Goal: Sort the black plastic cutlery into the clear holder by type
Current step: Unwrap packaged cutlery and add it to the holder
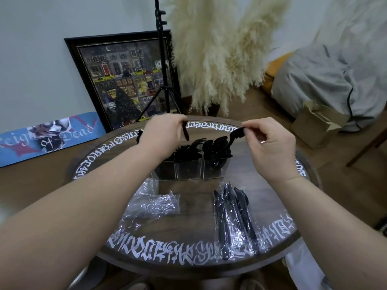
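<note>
A black handle (pixel 185 132) is pinched in the left hand (pixel 165 135) and a spoon (pixel 234 136) by its end in the right hand (pixel 270 143), both above the clear holder (pixel 188 168) on the round worktop (pixel 194 208). Forks and spoons are stood in its compartments. Wrapped cutlery (pixel 232 218) lies nearer, beside empty wrappers (pixel 152 206)

Bare table (pixel 194 208) lies between the empty wrappers (pixel 154 204) at near left and the wrapped cutlery (pixel 234 218) at near right, a clear lane to the holder (pixel 188 166). The holder's tops bristle with upright cutlery. Both hands hang over it, left hand (pixel 161 135) and right hand (pixel 270 147), crowding the air above. Far rim behind the holder is open.
</note>
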`<control>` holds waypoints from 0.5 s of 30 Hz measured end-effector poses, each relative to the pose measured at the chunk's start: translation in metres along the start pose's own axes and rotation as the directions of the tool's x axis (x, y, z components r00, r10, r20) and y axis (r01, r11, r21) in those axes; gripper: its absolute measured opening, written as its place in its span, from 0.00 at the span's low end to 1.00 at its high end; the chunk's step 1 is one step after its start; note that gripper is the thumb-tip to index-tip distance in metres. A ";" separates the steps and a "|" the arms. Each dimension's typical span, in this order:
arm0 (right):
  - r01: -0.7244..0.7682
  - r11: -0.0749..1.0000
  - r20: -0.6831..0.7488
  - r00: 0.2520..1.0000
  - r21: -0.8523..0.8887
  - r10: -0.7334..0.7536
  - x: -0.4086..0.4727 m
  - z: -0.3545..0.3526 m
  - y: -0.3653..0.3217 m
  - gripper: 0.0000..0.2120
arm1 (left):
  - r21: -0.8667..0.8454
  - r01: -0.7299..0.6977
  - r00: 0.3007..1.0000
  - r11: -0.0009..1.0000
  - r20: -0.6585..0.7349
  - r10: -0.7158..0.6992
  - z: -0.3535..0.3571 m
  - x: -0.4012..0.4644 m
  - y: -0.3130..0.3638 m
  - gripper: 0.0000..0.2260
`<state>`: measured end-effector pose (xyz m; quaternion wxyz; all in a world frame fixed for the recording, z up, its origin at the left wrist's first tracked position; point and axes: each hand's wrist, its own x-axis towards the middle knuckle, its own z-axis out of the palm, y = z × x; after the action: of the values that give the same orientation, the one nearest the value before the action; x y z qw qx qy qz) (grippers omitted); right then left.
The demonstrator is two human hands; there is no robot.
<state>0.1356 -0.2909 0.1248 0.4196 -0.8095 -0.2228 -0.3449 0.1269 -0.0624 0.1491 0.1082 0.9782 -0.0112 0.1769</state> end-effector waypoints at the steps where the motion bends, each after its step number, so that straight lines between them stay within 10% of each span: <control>1: -0.003 1.000 0.001 1.000 -0.001 0.003 0.000 0.002 0.001 0.06 | -0.009 -0.013 0.998 1.000 -0.058 0.012 -0.008 0.001 0.001 0.15; 15: 0.020 1.000 0.048 0.999 -0.024 -0.019 -0.006 0.014 -0.004 0.06 | 0.167 -0.003 0.915 0.986 0.399 -0.065 0.035 -0.005 -0.010 0.14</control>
<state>0.1340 -0.2775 0.1171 0.4008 -0.8203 -0.2365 -0.3325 0.1351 -0.0606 0.1131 0.0253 0.9992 -0.0032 -0.0299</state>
